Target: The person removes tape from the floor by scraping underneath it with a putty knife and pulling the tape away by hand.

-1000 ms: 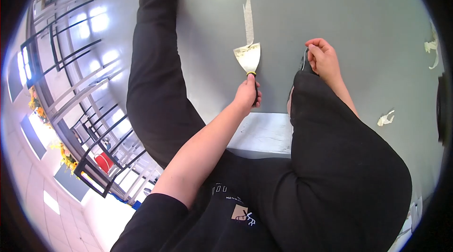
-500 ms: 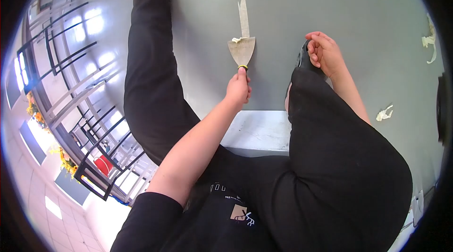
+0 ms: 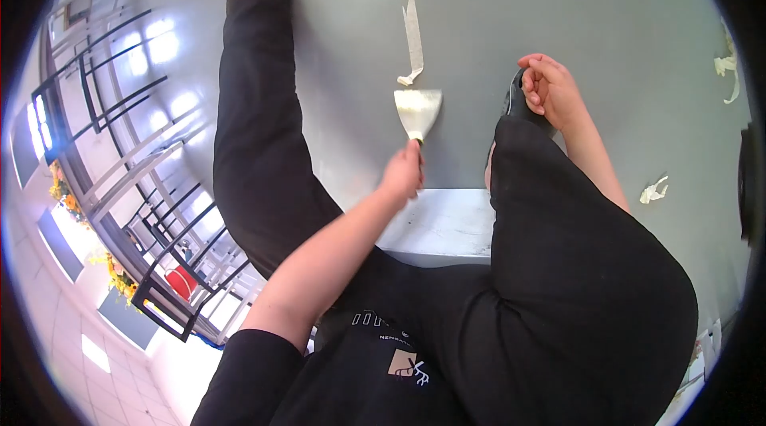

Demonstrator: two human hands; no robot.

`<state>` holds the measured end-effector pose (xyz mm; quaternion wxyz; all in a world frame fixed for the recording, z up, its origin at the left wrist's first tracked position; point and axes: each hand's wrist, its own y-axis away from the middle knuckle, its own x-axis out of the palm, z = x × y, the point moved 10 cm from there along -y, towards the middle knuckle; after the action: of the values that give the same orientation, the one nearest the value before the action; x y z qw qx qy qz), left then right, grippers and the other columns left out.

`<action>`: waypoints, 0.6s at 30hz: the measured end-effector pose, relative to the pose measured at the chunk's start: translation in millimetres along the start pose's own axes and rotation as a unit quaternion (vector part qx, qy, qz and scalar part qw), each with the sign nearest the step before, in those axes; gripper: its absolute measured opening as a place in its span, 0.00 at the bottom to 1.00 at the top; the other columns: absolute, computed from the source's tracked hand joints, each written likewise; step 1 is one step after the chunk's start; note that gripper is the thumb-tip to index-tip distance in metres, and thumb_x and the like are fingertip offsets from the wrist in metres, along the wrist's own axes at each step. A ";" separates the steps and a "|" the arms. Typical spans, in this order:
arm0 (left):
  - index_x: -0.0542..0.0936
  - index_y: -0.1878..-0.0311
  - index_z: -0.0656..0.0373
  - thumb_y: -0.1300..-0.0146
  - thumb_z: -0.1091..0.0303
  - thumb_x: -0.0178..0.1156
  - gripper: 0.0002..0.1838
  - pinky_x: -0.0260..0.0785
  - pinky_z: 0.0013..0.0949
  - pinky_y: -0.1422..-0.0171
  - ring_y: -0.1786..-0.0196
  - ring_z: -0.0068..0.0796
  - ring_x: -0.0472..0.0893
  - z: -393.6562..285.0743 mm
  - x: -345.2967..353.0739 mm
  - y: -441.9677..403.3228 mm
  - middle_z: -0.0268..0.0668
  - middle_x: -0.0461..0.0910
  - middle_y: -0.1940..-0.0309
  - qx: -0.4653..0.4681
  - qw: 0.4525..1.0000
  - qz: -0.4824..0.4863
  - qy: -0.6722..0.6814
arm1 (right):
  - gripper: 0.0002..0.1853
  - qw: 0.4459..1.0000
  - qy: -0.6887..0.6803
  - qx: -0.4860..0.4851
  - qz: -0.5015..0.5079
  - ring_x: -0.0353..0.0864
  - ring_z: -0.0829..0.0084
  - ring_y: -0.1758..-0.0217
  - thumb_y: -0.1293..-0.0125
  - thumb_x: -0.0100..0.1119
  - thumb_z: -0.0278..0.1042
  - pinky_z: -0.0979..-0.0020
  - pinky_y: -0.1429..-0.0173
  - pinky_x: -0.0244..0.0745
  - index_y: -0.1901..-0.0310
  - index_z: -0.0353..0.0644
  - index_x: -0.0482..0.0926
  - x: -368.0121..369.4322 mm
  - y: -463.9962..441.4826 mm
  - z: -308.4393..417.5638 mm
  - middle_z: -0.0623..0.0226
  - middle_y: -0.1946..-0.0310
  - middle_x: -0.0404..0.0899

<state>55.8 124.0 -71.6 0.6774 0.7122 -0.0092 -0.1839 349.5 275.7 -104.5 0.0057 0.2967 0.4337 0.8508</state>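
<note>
The grey floor [image 3: 343, 99] was spread across most of the frame, crossed at upper left and right by dark trouser legs [image 3: 259, 91]. A white block [image 3: 447, 222] was set near the centre, between the legs. A pale strip of tape [image 3: 413, 31] was seen on the floor, running from the top edge down toward the middle; its lower end was curled aside. By its look, the tape was judged light, soft and easily torn, best taken by that loose end.

Just below that end, near the centre of the frame, the scraper [image 3: 418, 113] was held. It was judged light, with a stiff, smooth, thin blade and little risk of breakage; the handle [image 3: 420, 141], mostly hidden, was the part to be gripped. The scraper's long axis was set nearly upright in the picture: the wide front edge was pointed toward the top, at the tape, and the handle toward the bottom. Whether the floor was touched by the edge could not be told, as the blade was blurred.

The handle was wrapped by the fingers of the left hand [image 3: 404, 172]. The fingers of the right hand [image 3: 552, 92] were loosely curled beside a dark shoe [image 3: 515, 97]; whether it was gripped could not be told. A crumpled scrap [image 3: 654, 190] was seen at right.
</note>
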 end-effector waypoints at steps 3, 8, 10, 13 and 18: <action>0.69 0.60 0.54 0.28 0.36 0.39 0.28 0.54 0.31 0.81 0.83 0.24 0.66 35.5 23.1 20.4 0.32 0.67 0.80 -0.103 0.993 0.026 0.041 | 0.11 1.000 -0.007 0.008 0.003 0.66 0.78 0.84 0.28 0.48 0.34 0.76 0.85 0.56 0.55 0.35 0.72 0.0 -0.7 -1.3 0.68 0.79 0.72; 0.69 0.60 0.52 0.27 0.37 0.37 0.27 0.54 0.28 0.77 0.78 0.21 0.64 -47.1 4.2 -8.1 0.30 0.66 0.76 -0.041 0.997 0.034 0.057 | 0.11 1.000 -0.006 0.009 -0.005 0.66 0.78 0.84 0.28 0.48 0.34 0.76 0.84 0.56 0.54 0.34 0.72 -2.1 2.9 0.0 0.67 0.79 0.72; 0.69 0.61 0.52 0.27 0.36 0.38 0.27 0.54 0.28 0.79 0.79 0.22 0.65 -46.4 -0.2 -5.4 0.30 0.67 0.77 0.000 0.997 0.019 0.072 | 0.11 1.000 -0.010 0.001 0.008 0.66 0.78 0.84 0.28 0.48 0.34 0.75 0.84 0.56 0.54 0.34 0.72 1.3 0.7 -0.6 0.67 0.79 0.72; 0.69 0.61 0.54 0.28 0.34 0.37 0.29 0.54 0.29 0.81 0.81 0.23 0.66 2.2 10.9 0.0 0.31 0.68 0.80 -0.015 0.999 0.020 0.042 | 0.11 1.000 -0.014 0.010 -0.001 0.66 0.78 0.84 0.28 0.48 0.34 0.75 0.84 0.56 0.54 0.34 0.71 0.8 1.1 -0.5 0.67 0.79 0.72; 0.69 0.60 0.54 0.28 0.34 0.38 0.29 0.54 0.29 0.80 0.82 0.24 0.67 -6.1 16.8 0.5 0.31 0.68 0.80 0.007 0.998 0.025 0.059 | 0.11 1.000 -0.014 0.009 0.006 0.66 0.78 0.83 0.28 0.49 0.35 0.76 0.84 0.56 0.54 0.34 0.71 3.0 -0.2 -1.5 0.67 0.79 0.72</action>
<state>73.3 125.4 -75.2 0.6762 0.7262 0.0118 -0.1239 346.2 275.5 -103.8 0.0040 0.3116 0.4395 0.8425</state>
